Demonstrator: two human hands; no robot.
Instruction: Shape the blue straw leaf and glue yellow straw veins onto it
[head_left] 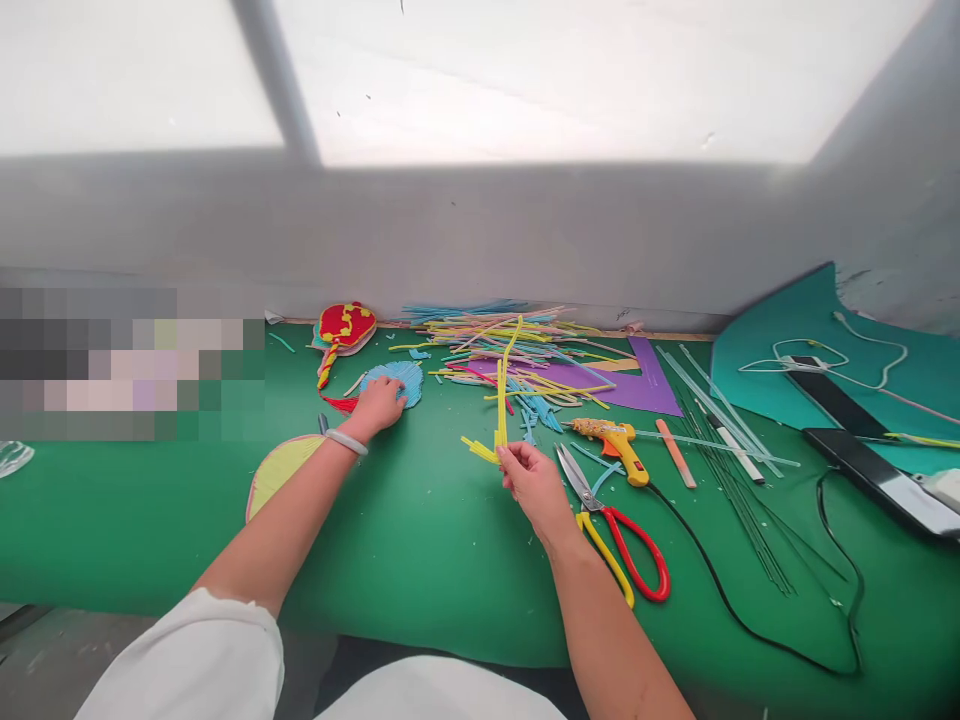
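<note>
My left hand (379, 403) reaches forward and lies with its fingers on a small blue fan-shaped piece (401, 380) on the green table (420, 540). A pale bangle sits on that wrist. My right hand (534, 480) pinches the lower end of a few long yellow strips (501, 405), which stand up from my fingers and bend at the top. Short yellow ends stick out to the left of my fingers. Beyond them lies a heap of coloured strips (510, 355).
Red-and-yellow-handled scissors (611, 525) lie right of my right hand, beside a yellow glue gun (615, 440) with a black cord. A red and yellow fan (345, 328), a yellow disc (281, 468), purple sheet (645, 385), thin rods (720, 420), a teal sheet and black devices (862, 450) lie around.
</note>
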